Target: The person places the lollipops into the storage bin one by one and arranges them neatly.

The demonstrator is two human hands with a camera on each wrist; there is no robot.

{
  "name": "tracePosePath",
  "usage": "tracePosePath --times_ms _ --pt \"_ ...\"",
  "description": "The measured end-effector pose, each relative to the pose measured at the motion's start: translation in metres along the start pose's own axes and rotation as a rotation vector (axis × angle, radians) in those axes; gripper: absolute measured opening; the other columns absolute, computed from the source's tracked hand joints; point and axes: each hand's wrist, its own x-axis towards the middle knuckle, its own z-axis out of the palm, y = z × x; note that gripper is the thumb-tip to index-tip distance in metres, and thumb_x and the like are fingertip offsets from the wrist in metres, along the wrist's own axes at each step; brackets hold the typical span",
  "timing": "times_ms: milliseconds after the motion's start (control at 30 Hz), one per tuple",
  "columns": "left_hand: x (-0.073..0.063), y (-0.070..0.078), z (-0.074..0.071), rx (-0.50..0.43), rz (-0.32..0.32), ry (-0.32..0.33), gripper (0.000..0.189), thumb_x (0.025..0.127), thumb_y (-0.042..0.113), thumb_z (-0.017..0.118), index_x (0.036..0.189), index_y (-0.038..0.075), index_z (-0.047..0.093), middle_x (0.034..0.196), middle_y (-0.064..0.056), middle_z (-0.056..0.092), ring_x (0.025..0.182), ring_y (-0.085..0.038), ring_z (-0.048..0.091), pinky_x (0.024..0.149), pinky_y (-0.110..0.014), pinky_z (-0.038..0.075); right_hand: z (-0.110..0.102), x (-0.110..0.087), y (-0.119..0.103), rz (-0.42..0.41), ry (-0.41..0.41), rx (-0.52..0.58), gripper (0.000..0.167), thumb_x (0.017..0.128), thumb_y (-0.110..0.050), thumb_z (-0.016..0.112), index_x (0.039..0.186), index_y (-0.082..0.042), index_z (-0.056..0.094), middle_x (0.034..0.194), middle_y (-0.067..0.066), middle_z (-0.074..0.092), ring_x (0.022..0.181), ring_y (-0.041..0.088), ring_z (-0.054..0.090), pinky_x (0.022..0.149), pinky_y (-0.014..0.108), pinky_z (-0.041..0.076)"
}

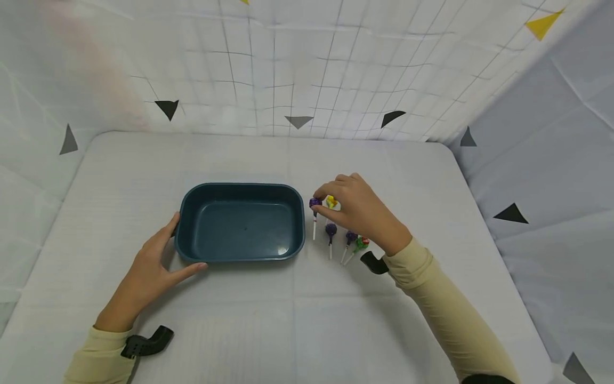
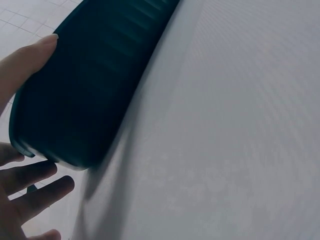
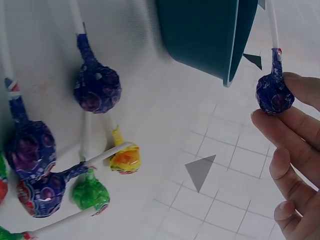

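Observation:
My right hand (image 1: 355,205) pinches a purple-wrapped lollipop (image 3: 275,92) by its candy end between thumb and fingers, its white stick pointing away from the fingertips. This happens just right of a dark teal plastic tub (image 1: 240,229), whose inside is bare. At the tub's left end, my left hand (image 1: 148,272) spans the near corner with spread, fairly straight fingers; in the left wrist view its thumb (image 2: 42,50) touches the rim. Beneath and beside the right hand lie more lollipops: a yellow one (image 1: 331,201), purple ones (image 1: 331,229) and green ones (image 3: 91,194).
A white cloth covers the table (image 1: 249,314). Behind it hangs a white sheet with a grid (image 1: 297,69) and dark triangles, and plain sheets close off both sides. Each sleeve carries a black wrist device (image 1: 148,344).

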Motion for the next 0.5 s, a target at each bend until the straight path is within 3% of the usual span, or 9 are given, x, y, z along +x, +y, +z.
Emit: tracePosePath --times_ms 500 --pt "-0.001 0.000 0.000 0.004 -0.023 -0.014 0.124 0.070 0.025 0.097 0.167 0.015 0.019 0.167 -0.019 0.034 0.149 -0.050 0.036 0.111 -0.074 0.035 0.000 0.015 -0.009 -0.054 -0.012 0.010 0.023 0.094 -0.034 0.077 0.106 -0.015 0.079 0.096 -0.003 0.078 0.092 0.019 0.065 0.088 0.038 0.046"
